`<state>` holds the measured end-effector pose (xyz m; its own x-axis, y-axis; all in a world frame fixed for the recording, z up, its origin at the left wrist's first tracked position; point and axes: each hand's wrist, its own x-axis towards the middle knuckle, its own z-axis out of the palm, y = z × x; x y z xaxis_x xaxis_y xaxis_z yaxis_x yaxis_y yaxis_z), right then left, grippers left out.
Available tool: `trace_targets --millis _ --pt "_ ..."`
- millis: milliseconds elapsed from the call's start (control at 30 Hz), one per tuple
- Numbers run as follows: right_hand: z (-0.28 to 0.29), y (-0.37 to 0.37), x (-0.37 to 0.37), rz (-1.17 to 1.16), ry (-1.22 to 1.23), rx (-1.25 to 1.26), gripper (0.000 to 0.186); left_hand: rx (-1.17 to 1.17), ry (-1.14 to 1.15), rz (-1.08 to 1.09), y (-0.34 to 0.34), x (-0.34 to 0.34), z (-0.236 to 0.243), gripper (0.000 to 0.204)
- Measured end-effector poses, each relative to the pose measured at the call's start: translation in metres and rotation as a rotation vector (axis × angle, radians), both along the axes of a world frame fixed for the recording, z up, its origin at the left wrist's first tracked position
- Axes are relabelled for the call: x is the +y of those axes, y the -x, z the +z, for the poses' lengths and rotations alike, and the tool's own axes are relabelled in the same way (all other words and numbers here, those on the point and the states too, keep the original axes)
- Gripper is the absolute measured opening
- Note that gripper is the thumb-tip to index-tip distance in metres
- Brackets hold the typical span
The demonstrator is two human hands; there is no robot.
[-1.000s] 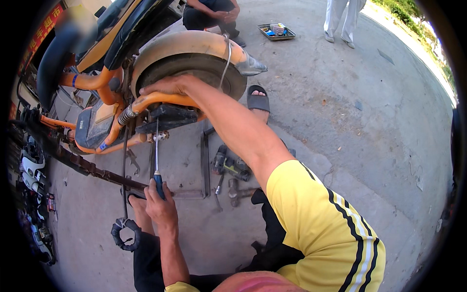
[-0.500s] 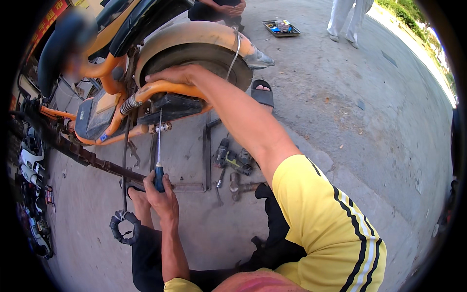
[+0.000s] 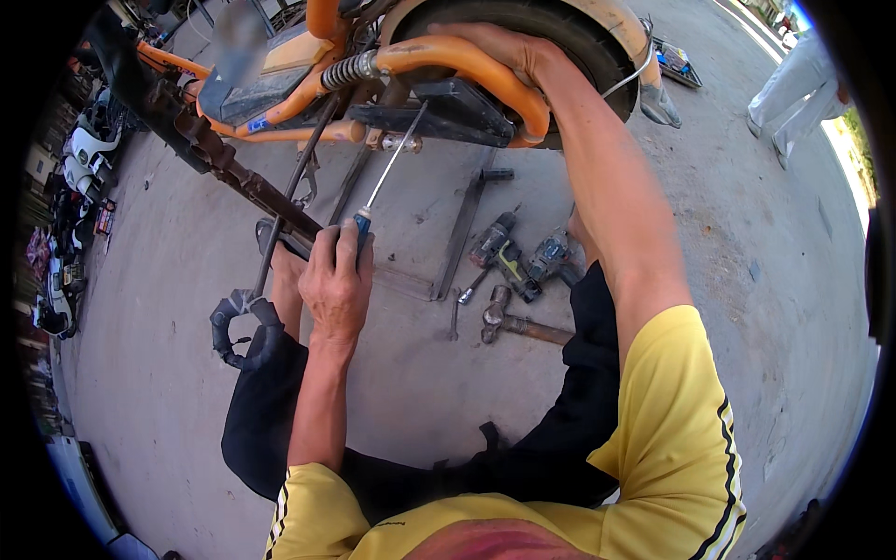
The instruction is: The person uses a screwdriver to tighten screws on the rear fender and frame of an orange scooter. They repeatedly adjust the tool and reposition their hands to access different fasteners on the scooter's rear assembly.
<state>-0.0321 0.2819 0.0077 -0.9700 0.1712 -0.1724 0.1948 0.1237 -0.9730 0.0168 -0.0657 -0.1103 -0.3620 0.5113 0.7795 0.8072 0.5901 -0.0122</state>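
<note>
My left hand [image 3: 336,285] is closed round the blue handle of a screwdriver [image 3: 388,168]. Its long metal shaft slants up, and the tip meets or overlaps the black cover [image 3: 467,110] under the orange tube [image 3: 511,89] of a scooter. My right hand [image 3: 499,45] reaches past that tube and lies along the dark tyre [image 3: 597,61], fingers stretched out. Part of this hand's underside is hidden behind the tube. A coil spring [image 3: 349,73] sits on the scooter frame, left of the tube.
Power drills [image 3: 493,238], [image 3: 549,254] and a hammer [image 3: 497,315] lie on the concrete between my legs. Left stands a rusty metal bar [image 3: 252,191] and a rod with a black taped ring [image 3: 221,331]. A tray [image 3: 679,62] and a person in light trousers [image 3: 793,89] are far right.
The view has shifted, so the scooter appears higher and further right. My left hand still grips the screwdriver, now tilted to the right. My right hand stays on the tyre.
</note>
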Motion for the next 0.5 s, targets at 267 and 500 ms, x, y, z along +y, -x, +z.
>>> trace_targets --millis 267,500 --pt "-0.003 0.010 0.004 0.019 -0.174 0.073 0.058 -0.464 -0.312 -0.062 -0.009 0.012 0.004 0.029" --pt "0.005 -0.001 0.002 0.066 -0.126 0.112 0.058 -0.937 -0.572 -0.127 -0.013 0.015 -0.004 0.023"
